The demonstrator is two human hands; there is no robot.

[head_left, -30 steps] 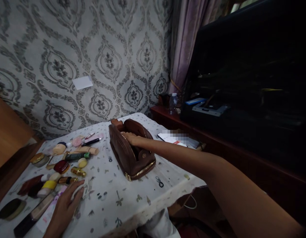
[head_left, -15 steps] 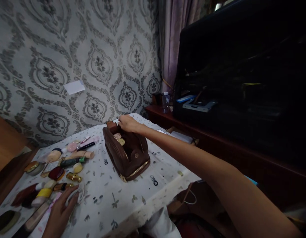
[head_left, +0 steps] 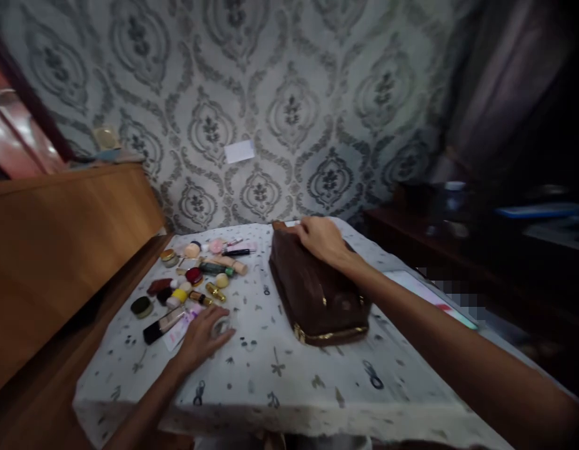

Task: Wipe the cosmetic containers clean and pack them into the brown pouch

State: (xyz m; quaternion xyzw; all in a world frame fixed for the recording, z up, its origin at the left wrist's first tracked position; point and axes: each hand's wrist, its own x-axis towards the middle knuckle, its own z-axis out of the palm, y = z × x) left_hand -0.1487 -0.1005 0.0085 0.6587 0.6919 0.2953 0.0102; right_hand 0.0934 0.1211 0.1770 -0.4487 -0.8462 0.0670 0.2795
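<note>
A brown quilted pouch (head_left: 312, 297) with a gold zip stands in the middle of a table under a white patterned cloth (head_left: 280, 375). My right hand (head_left: 320, 240) lies over the pouch's far top end, fingers curled on it. My left hand (head_left: 200, 337) rests flat on the cloth at the near left, fingers stretched out, fingertips against a small round clear thing (head_left: 221, 326). Just beyond that hand lie several cosmetics (head_left: 195, 278): tubes, small jars, compacts and a black pen. A dark tube (head_left: 160, 325) and a pink card lie beside my left wrist.
A wooden cabinet (head_left: 59, 250) runs along the table's left side. A flat phone or tablet (head_left: 425, 294) lies on the cloth at the right. Behind it is a dark sideboard with a bottle (head_left: 451, 197). Patterned wallpaper with a white note (head_left: 239, 151) backs the table.
The view has swung left, so the cabinet shows and the dark screen is gone. My right hand came out of the open pouch and now lies on its top, which looks closed. My left hand stayed.
</note>
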